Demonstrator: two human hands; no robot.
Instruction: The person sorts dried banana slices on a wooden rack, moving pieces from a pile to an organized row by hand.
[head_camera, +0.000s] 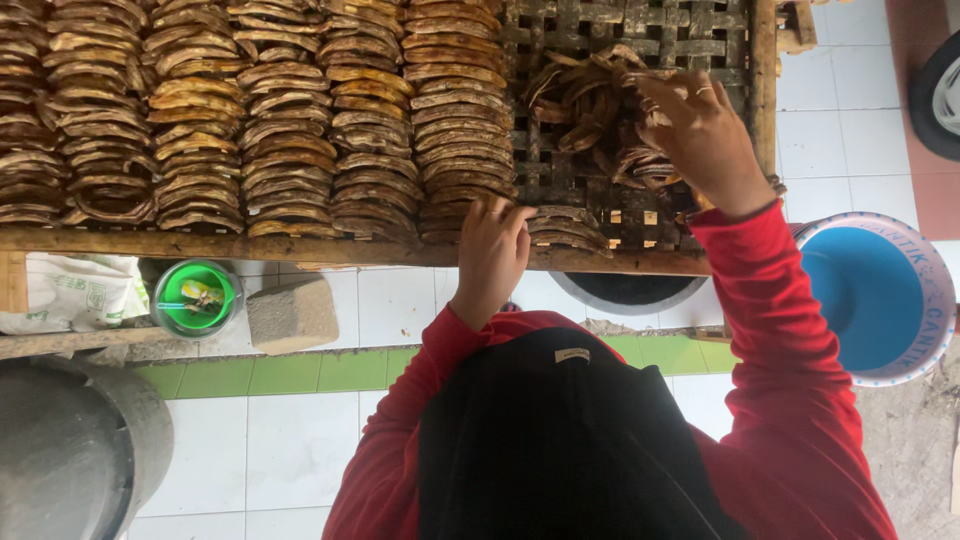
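Observation:
A woven bamboo rack (690, 35) holds several neat rows of brown curved slices (290, 130) laid overlapping. A loose pile of the same slices (580, 100) lies on the bare weave at the right. My left hand (490, 255) sits at the rack's near edge, fingers curled onto the slices of a short row (565, 228) there. Further out, my right hand (705, 135) reaches into the loose pile, its fingertips pinched on a few slices; a ring shows on one finger. Both sleeves are red.
Below the rack stand a green cup (195, 298), a grey stone block (292, 312), a white sack (70, 290) and a dark basin (630, 290). A blue bucket (870, 295) is at the right, a large grey vessel (70, 450) at bottom left, a tyre (940, 95) at top right.

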